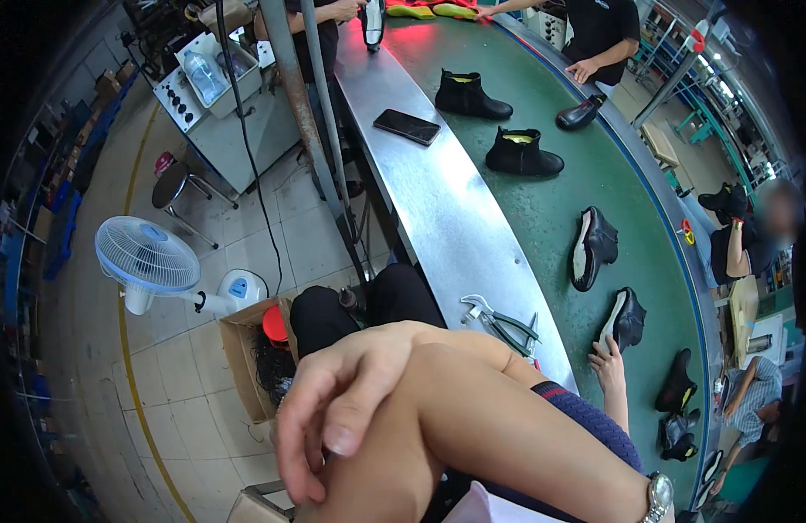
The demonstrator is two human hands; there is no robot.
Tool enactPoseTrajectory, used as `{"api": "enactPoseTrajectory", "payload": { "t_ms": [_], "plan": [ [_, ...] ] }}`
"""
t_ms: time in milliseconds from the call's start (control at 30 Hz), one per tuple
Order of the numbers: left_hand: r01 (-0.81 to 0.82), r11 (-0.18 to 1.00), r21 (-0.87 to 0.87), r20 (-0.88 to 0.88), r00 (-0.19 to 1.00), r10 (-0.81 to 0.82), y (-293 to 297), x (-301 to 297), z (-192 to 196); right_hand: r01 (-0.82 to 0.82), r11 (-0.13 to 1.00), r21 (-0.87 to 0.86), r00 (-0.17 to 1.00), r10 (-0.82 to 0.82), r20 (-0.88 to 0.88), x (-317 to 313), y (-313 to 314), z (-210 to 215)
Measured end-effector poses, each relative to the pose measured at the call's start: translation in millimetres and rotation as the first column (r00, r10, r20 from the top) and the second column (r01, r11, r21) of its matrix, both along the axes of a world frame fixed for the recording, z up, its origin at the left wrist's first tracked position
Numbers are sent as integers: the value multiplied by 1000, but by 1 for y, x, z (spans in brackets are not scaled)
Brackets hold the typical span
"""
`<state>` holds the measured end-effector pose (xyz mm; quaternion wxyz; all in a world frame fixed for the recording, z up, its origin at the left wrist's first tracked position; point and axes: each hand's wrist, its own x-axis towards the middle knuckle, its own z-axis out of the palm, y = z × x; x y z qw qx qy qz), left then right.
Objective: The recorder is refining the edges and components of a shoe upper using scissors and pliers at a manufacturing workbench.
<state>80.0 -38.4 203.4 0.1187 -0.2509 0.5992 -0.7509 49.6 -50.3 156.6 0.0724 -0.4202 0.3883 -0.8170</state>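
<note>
Belt and counter alongside, work seems paused: left arm crossed, left hand's grip out of view, shoes on the belt, right hand draped loosely, grip released, over that arm, so taking the counter's pliers calls for uncrossing.

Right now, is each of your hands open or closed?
Left hand: out of view, so can't tell.
Right hand: open, loosely curled over the left arm.
</note>
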Motion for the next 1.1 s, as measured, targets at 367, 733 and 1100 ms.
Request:
{"api": "enactPoseTrajectory", "payload": {
  "t_ms": [367,733,1100],
  "plan": [
    [-143,990,-1,-141,980,142,-10,31,-16,-10,999,31,997,12,-70,3,11,2],
    [-408,855,-322,-843,535,-62,-46,126,-30,1,998,57,990,-9,140,9,18,-5],
    [-627,718,-301,-953,207,-219,-73,182,-33,83,989,119,981,-102,163,9,19,-5]
  ]
}}
